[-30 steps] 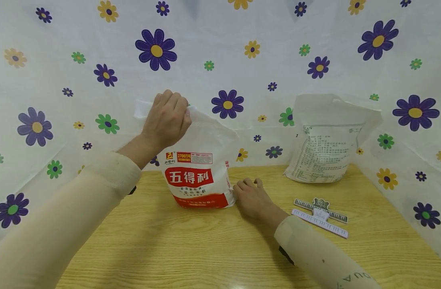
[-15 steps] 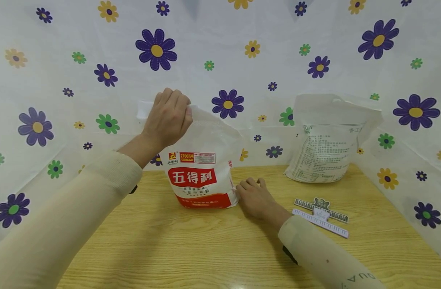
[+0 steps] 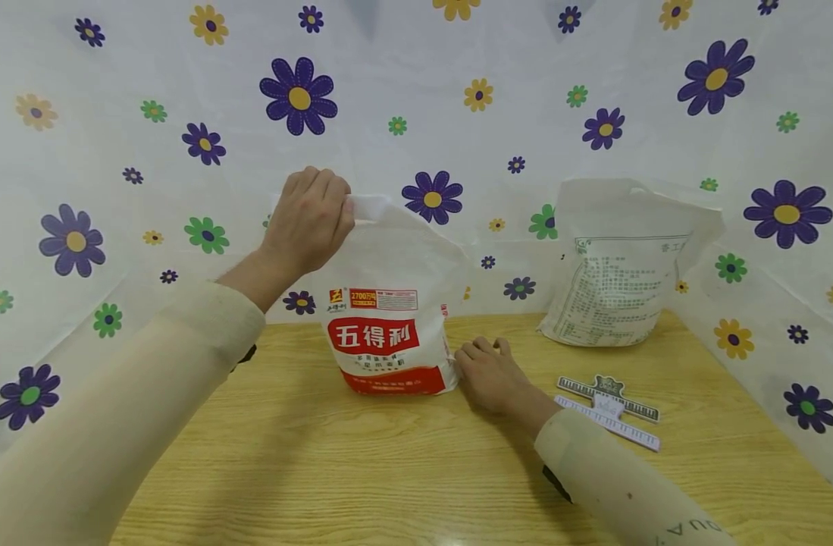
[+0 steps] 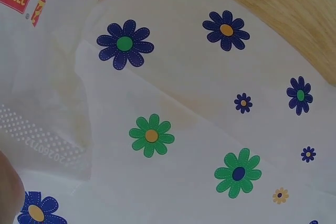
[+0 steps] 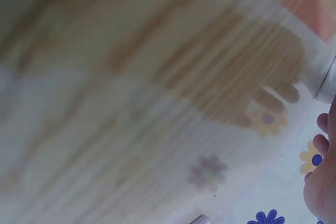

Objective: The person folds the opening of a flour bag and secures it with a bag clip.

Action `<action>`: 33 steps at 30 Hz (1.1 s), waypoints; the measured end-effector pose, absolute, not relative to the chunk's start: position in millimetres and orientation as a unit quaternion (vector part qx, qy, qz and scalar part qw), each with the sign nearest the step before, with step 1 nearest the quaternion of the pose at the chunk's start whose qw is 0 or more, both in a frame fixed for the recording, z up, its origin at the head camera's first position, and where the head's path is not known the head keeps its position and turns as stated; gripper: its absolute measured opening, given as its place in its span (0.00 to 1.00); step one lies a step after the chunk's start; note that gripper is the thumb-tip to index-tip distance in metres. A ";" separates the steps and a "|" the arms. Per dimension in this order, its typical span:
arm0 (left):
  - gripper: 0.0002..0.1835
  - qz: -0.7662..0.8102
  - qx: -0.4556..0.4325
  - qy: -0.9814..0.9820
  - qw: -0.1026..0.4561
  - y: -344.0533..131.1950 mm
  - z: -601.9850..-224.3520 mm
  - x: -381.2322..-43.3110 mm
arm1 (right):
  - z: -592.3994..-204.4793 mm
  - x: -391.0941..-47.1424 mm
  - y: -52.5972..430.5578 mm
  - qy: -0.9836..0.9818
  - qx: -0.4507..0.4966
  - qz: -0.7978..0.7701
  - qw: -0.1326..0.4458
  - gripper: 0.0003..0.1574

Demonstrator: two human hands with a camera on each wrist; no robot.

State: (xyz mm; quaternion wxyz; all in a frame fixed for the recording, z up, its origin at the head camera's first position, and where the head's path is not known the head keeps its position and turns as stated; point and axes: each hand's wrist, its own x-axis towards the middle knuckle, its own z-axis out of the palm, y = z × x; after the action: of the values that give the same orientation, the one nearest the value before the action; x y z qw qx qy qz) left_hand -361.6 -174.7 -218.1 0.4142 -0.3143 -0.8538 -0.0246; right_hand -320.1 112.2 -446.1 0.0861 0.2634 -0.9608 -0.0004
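My left hand (image 3: pixel 307 220) grips the top of a white flour bag (image 3: pixel 375 334) with a red label, standing slightly tilted on the table. The bag's upper part is pulled up flat and creased. In the left wrist view the bag's dotted top band (image 4: pixel 42 140) shows beside a bit of my hand (image 4: pixel 8 192). My right hand (image 3: pixel 494 375) is low at the bag's right side, fingers curled, pinching its lower corner. The right wrist view shows only part of that hand (image 5: pixel 320 182) and the bag's edge (image 5: pixel 328 80); its fingertips are mostly hidden.
A second white bag (image 3: pixel 614 288) with printed text stands at the back right against the flower-patterned cloth (image 3: pixel 389 61). Two long bar clips, one dark-patterned (image 3: pixel 637 409) and one pale lilac (image 3: pixel 634 435), lie on the wooden table (image 3: pixel 361 470) right of my right hand.
The flour bag has shifted a little to the right along the table, and my right hand has moved right with it. My left hand still grips the top.
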 end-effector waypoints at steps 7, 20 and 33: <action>0.17 -0.031 -0.313 -0.849 0.425 -183.7 -222.0 -366.6 | -446.4 -320.2 115.0 -0.960 0.266 0.002 0.083 0.08; 0.12 -0.038 -0.352 -0.816 0.457 -169.7 -221.3 -358.5 | -447.2 -318.3 126.1 -0.963 0.260 0.007 0.073 0.12; 0.11 -0.044 -0.380 -0.807 0.449 -145.5 -217.7 -350.5 | -445.9 -315.6 150.5 -0.963 0.258 0.021 0.078 0.13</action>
State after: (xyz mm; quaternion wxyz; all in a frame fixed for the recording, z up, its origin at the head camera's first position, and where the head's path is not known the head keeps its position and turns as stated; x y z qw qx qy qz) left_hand -350.5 -145.5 -217.7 0.4493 -0.3797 -0.8074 -0.0444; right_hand -315.6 150.5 -445.9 0.0778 0.2576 -0.9629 0.0207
